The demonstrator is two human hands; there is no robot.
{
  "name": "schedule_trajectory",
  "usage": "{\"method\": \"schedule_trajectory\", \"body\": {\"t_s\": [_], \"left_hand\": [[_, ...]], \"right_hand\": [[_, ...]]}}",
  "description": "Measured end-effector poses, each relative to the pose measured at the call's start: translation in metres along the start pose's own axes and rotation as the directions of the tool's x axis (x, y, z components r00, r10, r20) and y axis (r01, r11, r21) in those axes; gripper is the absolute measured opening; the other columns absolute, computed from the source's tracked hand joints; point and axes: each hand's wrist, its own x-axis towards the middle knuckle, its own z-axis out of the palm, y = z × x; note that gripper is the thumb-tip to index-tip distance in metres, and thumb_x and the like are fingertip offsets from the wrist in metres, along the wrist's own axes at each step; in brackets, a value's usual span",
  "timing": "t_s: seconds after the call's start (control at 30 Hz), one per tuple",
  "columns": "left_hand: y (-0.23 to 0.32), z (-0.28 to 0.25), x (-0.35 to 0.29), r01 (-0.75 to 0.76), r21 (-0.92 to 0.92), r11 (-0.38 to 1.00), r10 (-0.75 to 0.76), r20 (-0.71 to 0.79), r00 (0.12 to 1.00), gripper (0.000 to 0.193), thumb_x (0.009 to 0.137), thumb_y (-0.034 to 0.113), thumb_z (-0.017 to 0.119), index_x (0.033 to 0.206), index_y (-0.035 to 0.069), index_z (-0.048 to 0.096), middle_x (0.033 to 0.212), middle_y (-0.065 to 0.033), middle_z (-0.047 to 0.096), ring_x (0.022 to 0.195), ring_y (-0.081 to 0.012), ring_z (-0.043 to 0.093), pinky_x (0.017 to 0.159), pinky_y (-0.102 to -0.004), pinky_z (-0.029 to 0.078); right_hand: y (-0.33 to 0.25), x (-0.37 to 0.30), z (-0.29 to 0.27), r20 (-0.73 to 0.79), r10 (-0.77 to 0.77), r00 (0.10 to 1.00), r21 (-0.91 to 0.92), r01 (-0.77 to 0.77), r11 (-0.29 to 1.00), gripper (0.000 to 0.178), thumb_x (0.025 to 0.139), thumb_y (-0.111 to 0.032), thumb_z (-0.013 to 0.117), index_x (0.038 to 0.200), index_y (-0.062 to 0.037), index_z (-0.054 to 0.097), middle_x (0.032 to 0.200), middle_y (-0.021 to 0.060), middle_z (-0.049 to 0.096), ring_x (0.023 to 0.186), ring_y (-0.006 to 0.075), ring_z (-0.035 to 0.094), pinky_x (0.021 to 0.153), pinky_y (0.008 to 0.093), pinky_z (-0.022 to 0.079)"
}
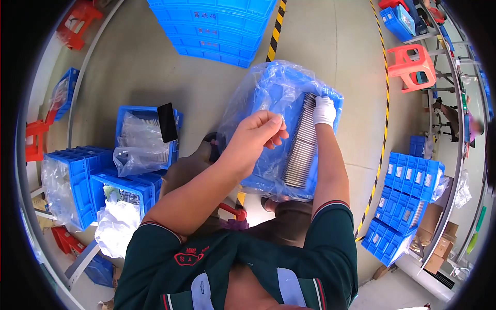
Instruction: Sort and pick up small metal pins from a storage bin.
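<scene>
A blue plastic crate (336, 98) lined with a clear plastic bag (240, 101) sits in front of me. Inside it, along the right side, stands a long row of thin metal pieces (298, 155) packed close together. My left hand (260, 133), bare, is raised over the crate's left part with thumb and index finger pinched; what they hold, if anything, is too small to name. In a white glove, my right hand (324, 110) reaches down to the far end of the row, by the crate's right wall. Its fingers are mostly hidden.
Tall blue crates (212, 31) are stacked ahead. To my left, a black phone (167, 122) rests on a bag-lined crate (122, 116), with more blue crates (85, 178) beside it. Stacked crates (408, 201) and a pink stool (413, 67) stand to the right, past a striped floor line (386, 103).
</scene>
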Motion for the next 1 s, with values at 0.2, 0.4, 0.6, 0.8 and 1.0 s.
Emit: {"method": "schedule_trajectory", "body": {"t_s": [0.2, 0.4, 0.6, 0.8, 1.0], "left_hand": [[-0.001, -0.001, -0.001, 0.008, -0.017, 1.000, -0.008, 0.013, 1.000, 0.018, 0.088, 0.023, 0.045, 0.085, 0.007, 0.054, 0.080, -0.0032, 0.056, 0.070, -0.0088, 0.047, 0.065, -0.0224, 0.037], [0.000, -0.001, -0.001, 0.016, -0.028, 0.999, -0.015, 0.007, 1.000, 0.018, 0.088, 0.023, 0.046, 0.085, 0.007, 0.054, 0.080, -0.0036, 0.056, 0.069, -0.0090, 0.048, 0.065, -0.0224, 0.037], [0.001, -0.002, -0.002, 0.014, -0.018, 1.000, -0.014, 0.011, 1.000, 0.018, 0.088, 0.022, 0.045, 0.086, 0.006, 0.054, 0.080, -0.0040, 0.057, 0.069, -0.0093, 0.048, 0.065, -0.0224, 0.037], [0.000, 0.000, -0.003, 0.023, 0.002, 1.000, -0.023, 0.013, 1.000, 0.019, 0.087, 0.024, 0.047, 0.084, 0.007, 0.054, 0.077, -0.0024, 0.057, 0.067, -0.0079, 0.048, 0.063, -0.0224, 0.037], [0.002, -0.001, -0.002, 0.030, 0.008, 1.000, -0.031, 0.024, 0.999, 0.020, 0.087, 0.025, 0.047, 0.084, 0.007, 0.054, 0.078, -0.0023, 0.057, 0.067, -0.0082, 0.048, 0.063, -0.0223, 0.037]], "right_hand": [[-0.001, -0.003, 0.002, 0.009, -0.008, 1.000, 0.049, 0.008, 0.999, 0.016, 0.080, -0.010, 0.041, 0.083, -0.0093, 0.056, 0.089, 0.0131, 0.055, 0.085, 0.0281, 0.056, 0.069, 0.0384, 0.049], [-0.007, -0.010, 0.010, 0.074, 0.120, 0.990, 0.002, -0.120, 0.993, 0.014, 0.078, -0.008, 0.042, 0.084, -0.0062, 0.054, 0.090, 0.0119, 0.055, 0.085, 0.0279, 0.056, 0.069, 0.0389, 0.048], [-0.038, -0.014, -0.001, -0.117, -0.018, 0.993, 0.129, 0.033, 0.991, 0.015, 0.074, -0.013, 0.046, 0.085, -0.0072, 0.055, 0.091, 0.0089, 0.054, 0.092, 0.0254, 0.053, 0.073, 0.0385, 0.044], [-0.053, -0.020, -0.007, 0.190, -0.273, 0.943, -0.271, 0.317, 0.909, 0.052, 0.075, -0.039, 0.054, 0.111, -0.0022, 0.052, 0.116, 0.0111, 0.047, 0.118, 0.0247, 0.030, 0.101, 0.0454, 0.017], [-0.061, -0.018, -0.019, 0.322, -0.158, 0.934, -0.283, 0.254, 0.925, 0.063, 0.069, -0.049, 0.059, 0.108, 0.0004, 0.054, 0.121, 0.0096, 0.041, 0.120, 0.0249, 0.027, 0.103, 0.0449, 0.013]]}}
